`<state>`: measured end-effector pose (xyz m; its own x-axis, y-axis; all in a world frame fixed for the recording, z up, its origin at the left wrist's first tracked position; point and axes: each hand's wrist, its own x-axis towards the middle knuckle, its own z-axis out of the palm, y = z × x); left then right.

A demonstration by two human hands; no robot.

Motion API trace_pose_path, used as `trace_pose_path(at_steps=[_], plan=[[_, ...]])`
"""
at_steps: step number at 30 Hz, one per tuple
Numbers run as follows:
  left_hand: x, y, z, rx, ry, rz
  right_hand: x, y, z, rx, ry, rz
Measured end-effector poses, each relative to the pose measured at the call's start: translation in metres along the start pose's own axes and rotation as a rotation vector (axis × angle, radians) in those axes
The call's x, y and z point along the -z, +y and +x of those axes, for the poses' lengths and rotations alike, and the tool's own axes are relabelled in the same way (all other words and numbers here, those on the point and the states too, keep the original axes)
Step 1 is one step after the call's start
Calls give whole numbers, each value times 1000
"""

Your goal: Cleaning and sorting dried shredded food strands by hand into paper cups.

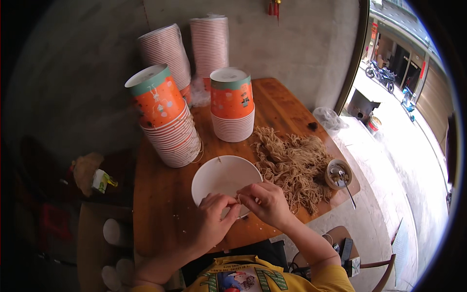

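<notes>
Over the near rim of a white paper tub [226, 173], my two hands meet with their fingertips pinched together. My left hand [214, 218] is closed at the tub's near left side. Its fingertips touch those of my right hand [267, 202], which is also closed in a pinch. Between them shows a bit of thin tan string [238, 198], mostly hidden by the fingers. To the right of the tub lies a tangled heap of tan string [294, 165], close to my right hand.
On the wooden table [163, 214] stand upside-down stacks of orange-and-white tubs [168, 129] [232, 104], with taller wrapped stacks [209, 46] behind. A small cup [336, 170] with a spoon sits at the right edge. White tubs [114, 232] lie in a box at lower left.
</notes>
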<state>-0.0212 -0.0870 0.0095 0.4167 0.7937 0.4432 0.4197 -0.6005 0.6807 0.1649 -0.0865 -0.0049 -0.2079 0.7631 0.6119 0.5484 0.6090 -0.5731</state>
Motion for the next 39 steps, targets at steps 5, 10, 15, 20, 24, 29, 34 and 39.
trace_pose_path(at_steps=[5,10,15,20,24,29,34,39], plan=[[-7,0,-4,24,53,1,-2,-3,0,-50,16,31],[-10,-7,-7,16,121,16,-4,-6,-2,-92,59,148],[-13,-9,-6,-12,126,13,16,-9,-3,-1,14,34],[-12,-8,-5,-52,129,57,15,-7,0,124,-8,-2],[-12,-4,-4,-79,135,65,12,5,-6,215,-24,-92],[-10,-4,-2,-97,121,102,8,1,-3,205,-20,-95],[-12,-5,-2,-103,122,104,5,-2,-6,233,6,-82],[-12,-6,-2,-123,134,97,5,-2,-7,197,8,-56]])
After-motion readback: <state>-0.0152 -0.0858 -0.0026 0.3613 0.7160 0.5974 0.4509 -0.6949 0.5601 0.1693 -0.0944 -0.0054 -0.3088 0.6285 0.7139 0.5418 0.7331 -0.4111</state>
